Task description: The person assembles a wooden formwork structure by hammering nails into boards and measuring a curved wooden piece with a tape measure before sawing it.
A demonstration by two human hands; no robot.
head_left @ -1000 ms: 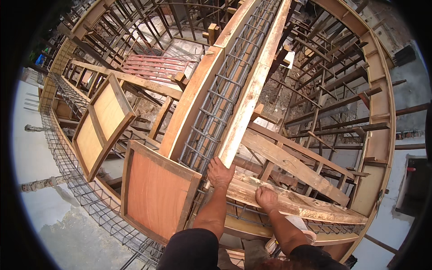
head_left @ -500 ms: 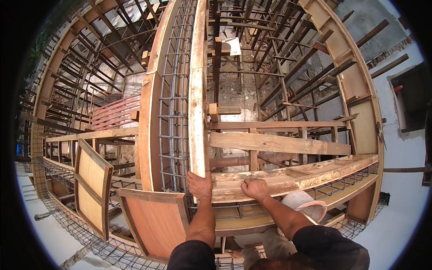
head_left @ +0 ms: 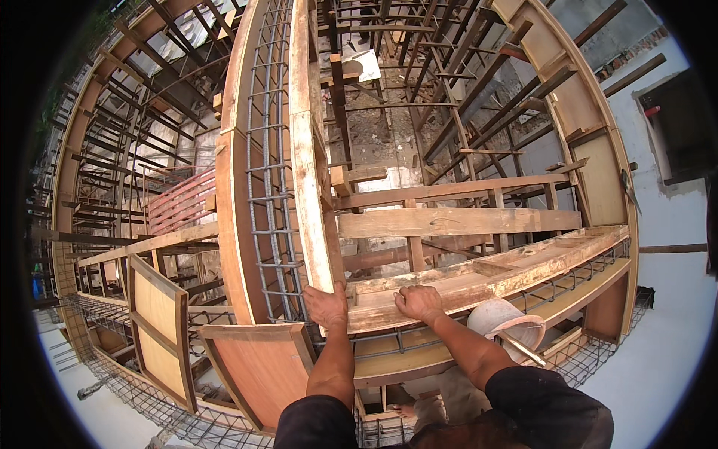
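Observation:
My left hand (head_left: 326,303) grips the near end of a long wooden board (head_left: 313,202), which runs away from me beside a steel rebar cage (head_left: 269,172). My right hand (head_left: 420,303) has its fingers curled over the near rail of a weathered wooden formwork piece (head_left: 493,280) lying crosswise, its left end against the long board. A whitish bucket (head_left: 497,319) with a stick in it sits below and right of my right hand. A reddish plywood panel (head_left: 247,367) with a timber frame lies left of my left forearm.
A pale framed panel (head_left: 155,337) leans at the left. Timber props (head_left: 434,90) and pink slats (head_left: 179,198) stand lower down between curved formwork (head_left: 602,172). A rebar mesh (head_left: 131,393) runs along the near left edge. A white wall (head_left: 669,299) is at the right.
The view has swung round, so the long board now runs straight away from me, and shifted slightly since. Both hands stay on their timbers, and more of the bucket and its stick shows.

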